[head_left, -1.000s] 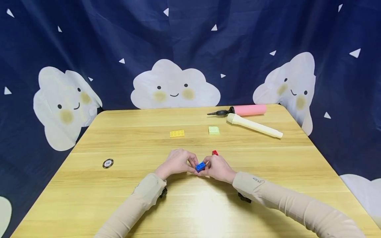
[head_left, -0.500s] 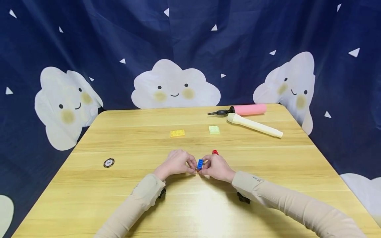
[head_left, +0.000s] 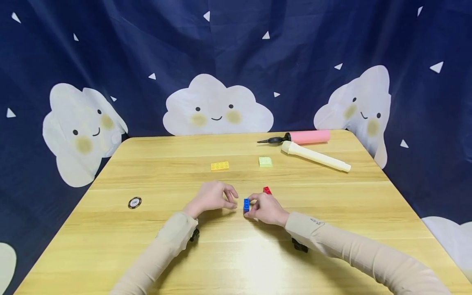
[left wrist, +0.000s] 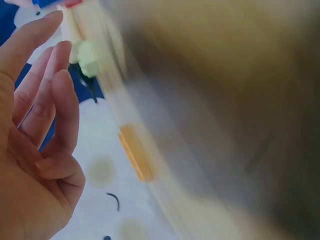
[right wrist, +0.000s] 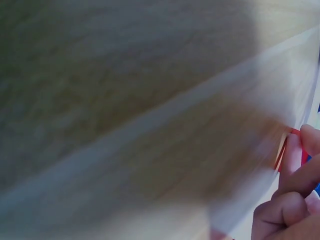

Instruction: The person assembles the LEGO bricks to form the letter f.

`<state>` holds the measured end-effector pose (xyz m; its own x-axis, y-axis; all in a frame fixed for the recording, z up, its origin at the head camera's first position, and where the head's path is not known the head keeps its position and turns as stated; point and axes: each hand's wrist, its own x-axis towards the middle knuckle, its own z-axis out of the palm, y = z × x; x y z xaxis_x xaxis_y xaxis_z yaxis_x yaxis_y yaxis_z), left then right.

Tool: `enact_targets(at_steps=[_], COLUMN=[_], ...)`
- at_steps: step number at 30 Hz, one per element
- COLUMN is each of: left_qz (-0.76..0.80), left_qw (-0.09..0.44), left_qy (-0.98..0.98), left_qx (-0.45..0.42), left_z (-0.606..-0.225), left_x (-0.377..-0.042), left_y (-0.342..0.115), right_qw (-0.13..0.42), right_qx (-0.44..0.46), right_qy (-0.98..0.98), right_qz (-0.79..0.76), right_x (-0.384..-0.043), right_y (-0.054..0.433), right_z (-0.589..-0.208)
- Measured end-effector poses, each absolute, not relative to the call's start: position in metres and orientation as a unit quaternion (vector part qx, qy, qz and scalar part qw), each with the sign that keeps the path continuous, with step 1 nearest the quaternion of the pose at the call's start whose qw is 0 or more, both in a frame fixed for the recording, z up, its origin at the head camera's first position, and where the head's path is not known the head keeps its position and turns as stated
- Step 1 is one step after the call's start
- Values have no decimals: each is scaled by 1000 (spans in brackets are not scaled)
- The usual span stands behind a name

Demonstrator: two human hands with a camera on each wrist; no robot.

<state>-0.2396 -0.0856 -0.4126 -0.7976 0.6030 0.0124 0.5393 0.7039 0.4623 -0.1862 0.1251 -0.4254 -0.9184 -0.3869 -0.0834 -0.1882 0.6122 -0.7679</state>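
My right hand (head_left: 268, 209) pinches a blue toy building brick (head_left: 246, 205) between thumb and fingers, low over the table in the head view. Red shows right against the blue at the fingertips in the right wrist view. Just behind that hand lies a red brick (head_left: 267, 190), partly covered by it. To the left, my left hand (head_left: 214, 196) holds nothing, its fingers loosely bent and a small gap away from the blue brick. The left wrist view shows the bent fingers of the left hand (left wrist: 45, 115) with blue and red at the top edge.
Farther back on the wooden table (head_left: 166, 176) lie a yellow studded plate (head_left: 219, 165) and a pale green brick (head_left: 265, 162). A cream microphone-shaped stick (head_left: 317, 156) and a pink hand pump (head_left: 307, 137) are at the back right. A round chip (head_left: 134, 203) lies left.
My left hand has let go of the blue brick and drawn back left. The blue brick has turned, its long side now pointing away, and stays in the right hand.
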Motion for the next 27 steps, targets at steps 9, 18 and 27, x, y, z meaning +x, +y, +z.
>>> enact_targets(at_steps=[9, 18, 27], left_qz=[212, 231, 245], left_qw=[51, 39, 46], left_qy=[945, 959, 962], left_qx=[246, 161, 115], left_z=[-412, -417, -429], left_x=[-287, -328, -345], left_y=[-108, -127, -131], right_qw=[145, 156, 162], right_qx=[-149, -149, -142], right_qy=[887, 880, 875], right_qz=[-412, -424, -434], right_x=[-185, -185, -185], right_y=[127, 127, 126], right_z=[-427, -425, -427])
